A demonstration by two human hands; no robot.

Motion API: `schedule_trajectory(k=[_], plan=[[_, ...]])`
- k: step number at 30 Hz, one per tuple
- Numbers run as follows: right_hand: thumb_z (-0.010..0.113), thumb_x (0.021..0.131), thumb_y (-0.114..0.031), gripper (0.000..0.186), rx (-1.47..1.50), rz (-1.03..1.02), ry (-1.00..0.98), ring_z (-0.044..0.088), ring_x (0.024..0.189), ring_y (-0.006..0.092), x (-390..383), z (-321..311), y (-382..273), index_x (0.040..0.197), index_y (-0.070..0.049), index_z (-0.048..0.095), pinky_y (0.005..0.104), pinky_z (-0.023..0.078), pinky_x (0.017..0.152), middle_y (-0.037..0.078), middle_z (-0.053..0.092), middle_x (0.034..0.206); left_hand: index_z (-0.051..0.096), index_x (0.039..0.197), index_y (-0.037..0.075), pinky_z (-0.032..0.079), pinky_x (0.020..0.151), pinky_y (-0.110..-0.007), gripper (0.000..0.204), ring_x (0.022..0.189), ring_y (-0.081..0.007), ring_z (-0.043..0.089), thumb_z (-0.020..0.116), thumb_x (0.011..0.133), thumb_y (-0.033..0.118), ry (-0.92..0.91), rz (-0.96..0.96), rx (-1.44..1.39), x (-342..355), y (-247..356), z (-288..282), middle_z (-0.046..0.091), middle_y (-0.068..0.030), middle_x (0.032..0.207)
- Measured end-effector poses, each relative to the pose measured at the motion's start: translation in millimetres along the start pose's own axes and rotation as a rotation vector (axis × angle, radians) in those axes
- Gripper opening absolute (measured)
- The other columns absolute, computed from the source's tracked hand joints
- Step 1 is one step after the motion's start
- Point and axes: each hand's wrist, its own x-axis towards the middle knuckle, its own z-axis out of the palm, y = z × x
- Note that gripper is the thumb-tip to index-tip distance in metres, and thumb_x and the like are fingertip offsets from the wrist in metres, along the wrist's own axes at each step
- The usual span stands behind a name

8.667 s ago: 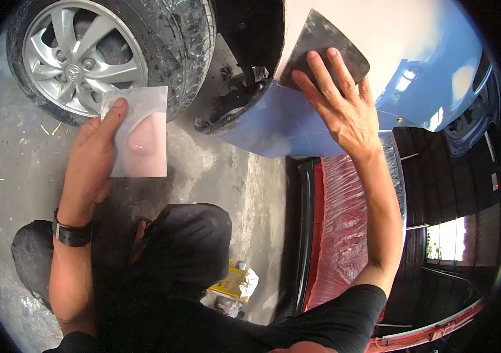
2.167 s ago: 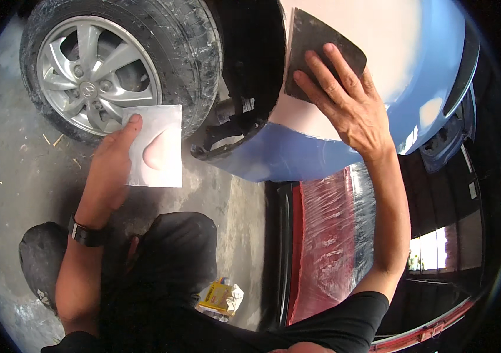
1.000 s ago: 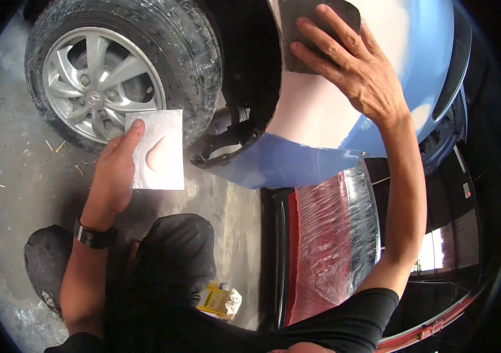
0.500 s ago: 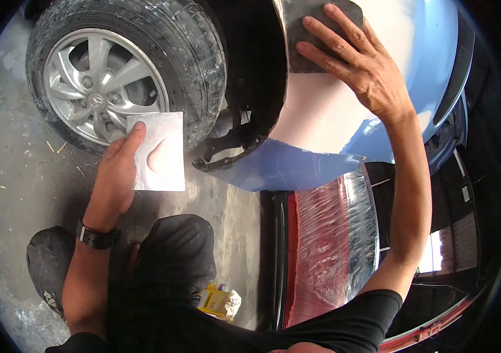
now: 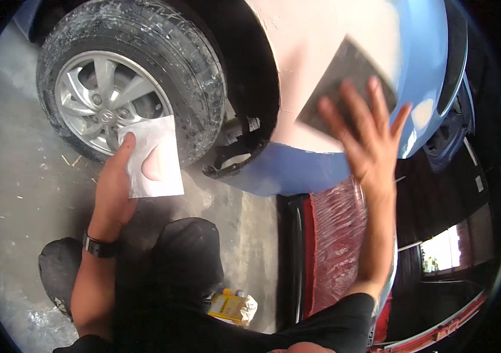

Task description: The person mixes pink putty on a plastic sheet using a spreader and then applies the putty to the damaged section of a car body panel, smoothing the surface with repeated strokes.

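My left hand [image 5: 115,185] grips a square white board [image 5: 170,176] by its edge, thumb on top. A smooth dab of pale pink filler [image 5: 153,165] lies on the board's face. My right hand [image 5: 369,132], slightly blurred, holds a dark grey, flat, square-cornered putty spreader [image 5: 338,73] against the car's body panel, fingers spread along its face. Around the spreader, the panel is coated with pale pink filler [image 5: 288,53], cracked-looking near the wheel arch. Blue paint [image 5: 297,170] borders the coating below and to the right.
Left of the panel stands a dusty tyre on a silver wheel [image 5: 106,115], behind the white board. A red car [image 5: 338,253] under clear plastic film is at the lower right. A yellow box [image 5: 227,306] sits on the concrete floor [image 5: 15,194] by my dark-trousered knee [image 5: 188,253].
My right hand and the spreader have moved down and to the right across the panel, and the spreader has turned to a slant. The left hand's board has tilted slightly.
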Motion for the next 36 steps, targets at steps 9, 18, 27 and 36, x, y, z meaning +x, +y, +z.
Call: schedule_trajectory(k=[9, 18, 27, 36], plan=[[0.061, 0.085, -0.019, 0.044, 0.794, -0.011, 0.012, 0.042, 0.139, 0.034, -38.3, 1.7, -136.7, 0.128, -0.028, 0.066, 0.0615, 0.032, 0.11, 0.007, 0.054, 0.143, 0.057, 0.135, 0.001, 0.042, 0.102, -0.033, 0.038, 0.12, -0.0277, 0.056, 0.048, 0.104, 0.022, 0.119, 0.05, 0.587, -18.9, 0.9, -19.0, 0.061, -0.0211, 0.128], [0.057, 0.087, -0.014, 0.039, 1.069, -0.149, 0.17, 0.044, 0.138, 0.0378, -2.9, 11.2, -149.2, 0.124, -0.019, 0.069, 0.0488, 0.047, 0.103, 0.011, 0.055, 0.141, 0.055, 0.137, 0.002, 0.044, 0.1, -0.036, 0.039, 0.116, -0.0328, 0.059, 0.042, 0.1, 0.003, -0.045, 0.304, 1.04, -33.0, -9.0, -25.4, 0.061, -0.0234, 0.127], [0.055, 0.085, -0.019, 0.043, 0.759, -0.375, -0.109, 0.036, 0.143, 0.0363, 9.3, 4.1, -122.0, 0.126, -0.012, 0.064, 0.0539, 0.043, 0.106, 0.012, 0.05, 0.143, 0.057, 0.132, -0.002, 0.044, 0.096, -0.036, 0.037, 0.109, -0.0299, 0.06, 0.046, 0.103, 0.018, 0.11, 0.357, 0.895, -21.2, -6.8, -30.5, 0.064, -0.0188, 0.121], [0.052, 0.09, -0.021, 0.048, -0.026, -0.337, 0.06, 0.034, 0.145, 0.0289, 83.8, 3.0, 37.6, 0.137, -0.021, 0.059, 0.0476, 0.039, 0.113, 0.003, 0.046, 0.15, 0.058, 0.126, -0.004, 0.056, 0.081, -0.033, 0.049, 0.096, -0.0189, 0.069, 0.05, 0.104, 0.039, 0.112, 0.126, 0.172, 20.5, -4.4, -25.1, 0.068, -0.0104, 0.114]])
